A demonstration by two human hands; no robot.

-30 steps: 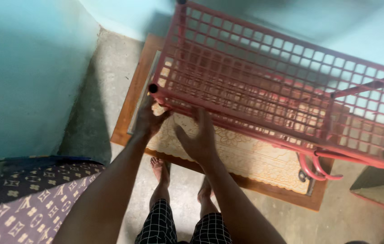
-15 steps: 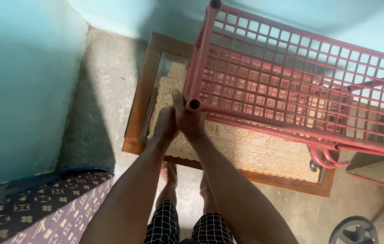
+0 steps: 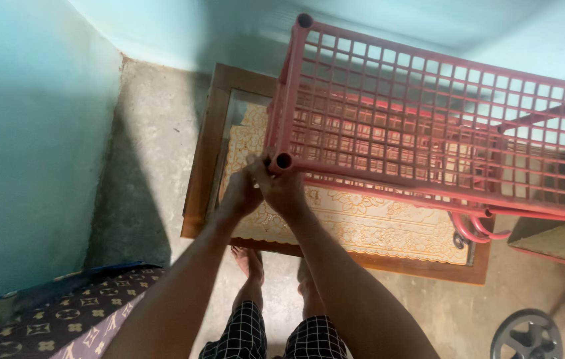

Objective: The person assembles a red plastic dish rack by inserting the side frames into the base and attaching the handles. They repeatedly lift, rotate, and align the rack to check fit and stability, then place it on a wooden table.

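Red wire rack (image 3: 442, 126), a multi-tier grid shelf on tube posts, fills the upper right of the view, tilted on a slant over a wooden-framed panel (image 3: 206, 159) with a gold floral cloth (image 3: 362, 223) under glass, lying flat on the concrete floor (image 3: 143, 166). Turquoise walls (image 3: 30, 146) meet in the corner behind it. Patterned dark fabric (image 3: 63, 319) sits bottom left, a black round wheel-like part (image 3: 528, 336) bottom right, partly cut off. Person's bare feet (image 3: 249, 262) and checked shorts (image 3: 269, 339) show below the arms. Both hands meet at the rack's near corner post (image 3: 283, 161), the open tube end facing the camera. Right hand (image 3: 285, 193) is closed round the post just under the tube end; left hand (image 3: 241, 194) is pressed beside it, fingers curled at the same post, but how firm its hold is can't be told. Progress, as a judgement: rack is gripped and looks lifted or tipped at this corner, not standing level on the floor; setting it upright or down in place is not yet done. Far end of the rack is out of view.
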